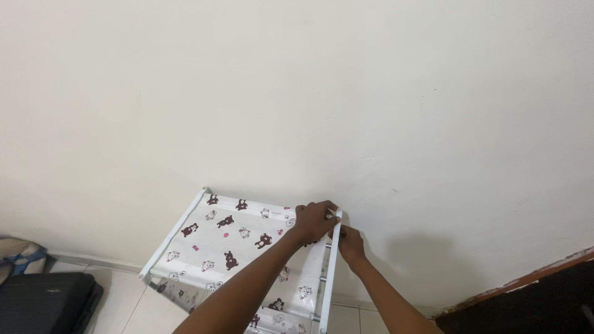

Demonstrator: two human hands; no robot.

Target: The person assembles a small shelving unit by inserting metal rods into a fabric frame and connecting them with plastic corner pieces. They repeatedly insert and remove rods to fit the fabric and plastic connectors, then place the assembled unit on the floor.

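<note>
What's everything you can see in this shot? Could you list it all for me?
Fabric shelf: one, white with small brown bear figures and pink marks, stretched flat across a rack by the wall; more printed fabric shows below it.
Side rails: two, white; left rail along the shelf's left edge, right rail along its right edge.
Wall: one, cream, fills most of the view.
Floor tiles: pale, bottom left.
Black case: one, on the floor at the lower left corner.
Blue and beige item: one, left edge above the case; too cropped to identify.
Dark area with reddish-brown edge: bottom right.
Left hand: gripping the rack's far right corner.
Right hand: at the same corner, just outside the right rail.
</note>
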